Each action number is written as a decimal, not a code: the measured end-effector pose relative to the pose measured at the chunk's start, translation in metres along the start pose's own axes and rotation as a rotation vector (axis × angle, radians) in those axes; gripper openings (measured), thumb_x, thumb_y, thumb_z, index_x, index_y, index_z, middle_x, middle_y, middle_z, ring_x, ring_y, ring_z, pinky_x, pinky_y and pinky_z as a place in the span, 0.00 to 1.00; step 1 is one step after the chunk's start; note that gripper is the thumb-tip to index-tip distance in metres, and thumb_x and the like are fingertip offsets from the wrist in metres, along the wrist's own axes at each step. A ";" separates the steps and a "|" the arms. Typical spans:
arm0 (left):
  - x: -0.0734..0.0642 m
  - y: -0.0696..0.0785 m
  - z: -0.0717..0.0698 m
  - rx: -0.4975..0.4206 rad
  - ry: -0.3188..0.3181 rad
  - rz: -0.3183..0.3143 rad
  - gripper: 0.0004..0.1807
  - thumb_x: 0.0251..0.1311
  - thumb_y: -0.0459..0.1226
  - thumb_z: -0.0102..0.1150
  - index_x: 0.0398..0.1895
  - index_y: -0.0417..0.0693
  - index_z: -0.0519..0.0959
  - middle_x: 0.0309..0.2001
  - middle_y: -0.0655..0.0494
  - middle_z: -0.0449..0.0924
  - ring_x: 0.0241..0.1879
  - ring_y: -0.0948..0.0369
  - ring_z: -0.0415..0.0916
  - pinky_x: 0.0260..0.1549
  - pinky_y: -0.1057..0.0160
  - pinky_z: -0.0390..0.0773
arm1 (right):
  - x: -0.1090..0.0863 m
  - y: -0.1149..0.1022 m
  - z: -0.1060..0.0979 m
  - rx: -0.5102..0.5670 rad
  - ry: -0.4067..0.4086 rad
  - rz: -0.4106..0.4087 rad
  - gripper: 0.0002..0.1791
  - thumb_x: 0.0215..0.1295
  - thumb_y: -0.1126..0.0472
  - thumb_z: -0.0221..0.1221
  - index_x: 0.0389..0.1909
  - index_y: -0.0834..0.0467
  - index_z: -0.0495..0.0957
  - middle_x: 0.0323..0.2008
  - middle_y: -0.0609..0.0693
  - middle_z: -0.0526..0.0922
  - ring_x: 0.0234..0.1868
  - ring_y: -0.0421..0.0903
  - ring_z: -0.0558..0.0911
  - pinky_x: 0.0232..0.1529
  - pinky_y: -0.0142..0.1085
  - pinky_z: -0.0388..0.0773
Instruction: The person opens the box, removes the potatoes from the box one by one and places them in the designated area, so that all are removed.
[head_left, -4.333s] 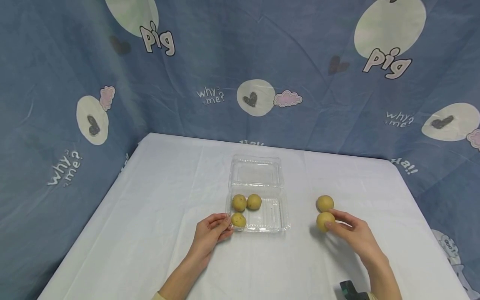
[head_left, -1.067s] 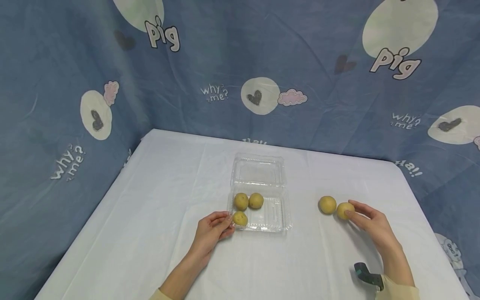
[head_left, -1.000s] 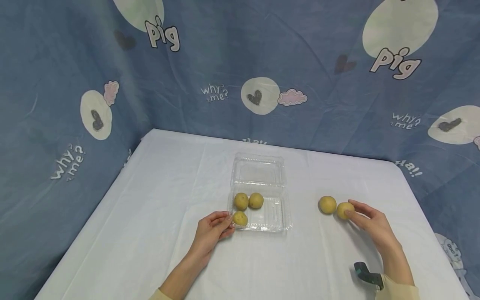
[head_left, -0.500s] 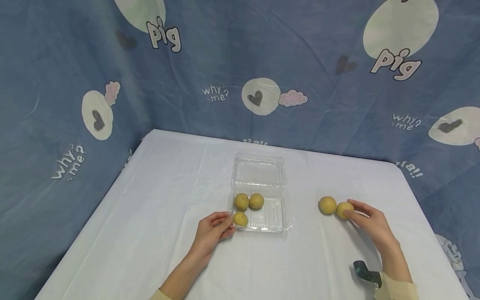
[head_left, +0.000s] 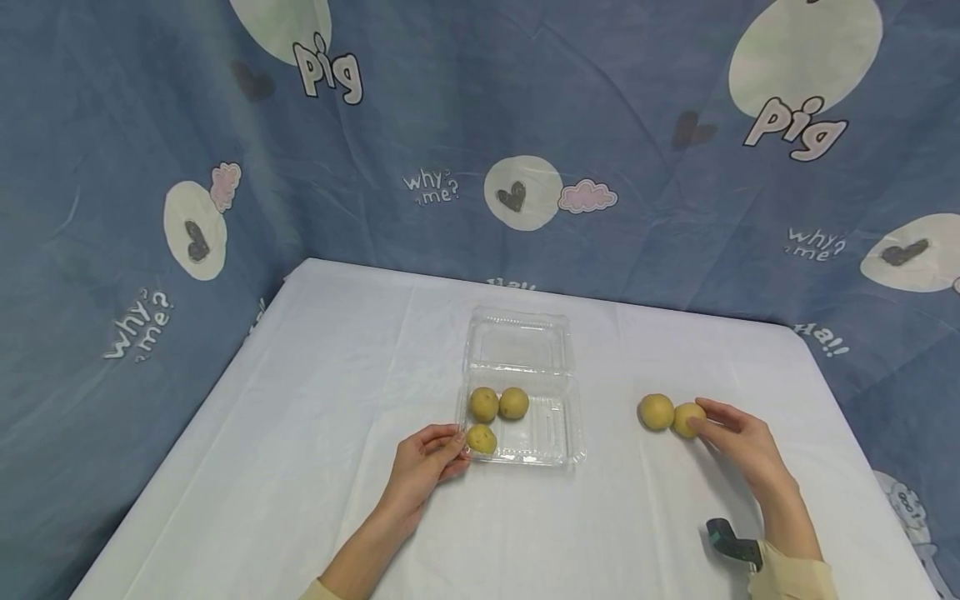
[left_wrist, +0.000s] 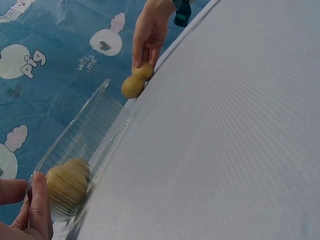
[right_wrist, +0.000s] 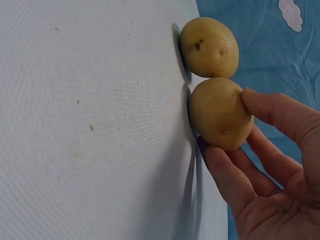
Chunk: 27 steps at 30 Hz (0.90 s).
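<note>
My left hand (head_left: 426, 467) pinches the left rim of a clear plastic clamshell box (head_left: 543, 429), whose lid (head_left: 517, 343) lies folded back toward the far side. Three small potatoes sit in the box's left part: a front potato (head_left: 481, 439), a back-left potato (head_left: 483, 404) and one beside it (head_left: 513, 403). Over on the right, my right hand (head_left: 742, 446) holds a potato (right_wrist: 220, 114) between thumb and fingers, low at the tabletop. Another potato (right_wrist: 209, 47) lies right against it, on its left in the head view, with a dark spot on its skin.
A white cloth covers the table (head_left: 300, 400). Behind it and at the sides hangs a blue printed curtain (head_left: 420, 108). A dark strap-like device (head_left: 731, 543) sticks out from the right wrist by the sleeve.
Since the oldest frame, my right hand has moved its potato from in front of the other one to its right side. Over the last second hardly anything moves; my left hand stays at the box.
</note>
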<state>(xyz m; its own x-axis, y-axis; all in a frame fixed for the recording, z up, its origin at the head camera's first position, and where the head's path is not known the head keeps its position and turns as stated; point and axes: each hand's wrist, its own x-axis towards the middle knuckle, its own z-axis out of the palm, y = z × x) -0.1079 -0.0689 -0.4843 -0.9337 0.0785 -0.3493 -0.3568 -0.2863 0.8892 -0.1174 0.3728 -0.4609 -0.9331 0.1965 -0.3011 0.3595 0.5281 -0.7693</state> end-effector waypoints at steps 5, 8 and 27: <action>0.000 0.000 0.000 -0.011 -0.001 0.006 0.15 0.63 0.29 0.62 0.50 0.27 0.74 0.34 0.46 0.80 0.33 0.59 0.82 0.38 0.65 0.86 | 0.003 -0.001 0.000 0.002 0.005 0.003 0.43 0.64 0.38 0.61 0.71 0.62 0.63 0.67 0.64 0.67 0.52 0.35 0.73 0.47 0.21 0.75; 0.000 0.000 0.000 -0.012 -0.001 0.004 0.15 0.63 0.28 0.62 0.50 0.27 0.74 0.34 0.47 0.80 0.33 0.59 0.82 0.38 0.65 0.86 | 0.003 -0.002 -0.001 -0.003 -0.002 0.005 0.43 0.65 0.38 0.60 0.71 0.62 0.63 0.67 0.64 0.66 0.55 0.40 0.73 0.46 0.19 0.74; 0.000 -0.001 0.000 -0.010 0.001 0.003 0.17 0.63 0.29 0.62 0.51 0.26 0.73 0.34 0.47 0.79 0.33 0.59 0.81 0.38 0.65 0.86 | 0.005 -0.005 -0.001 -0.003 -0.002 -0.003 0.43 0.66 0.38 0.58 0.71 0.63 0.62 0.68 0.65 0.64 0.64 0.59 0.69 0.63 0.51 0.71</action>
<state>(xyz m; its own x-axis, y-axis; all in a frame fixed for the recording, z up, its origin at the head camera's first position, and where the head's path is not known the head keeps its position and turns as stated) -0.1078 -0.0683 -0.4855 -0.9349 0.0766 -0.3466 -0.3533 -0.2958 0.8875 -0.1237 0.3722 -0.4584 -0.9341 0.1935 -0.3000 0.3569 0.5311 -0.7685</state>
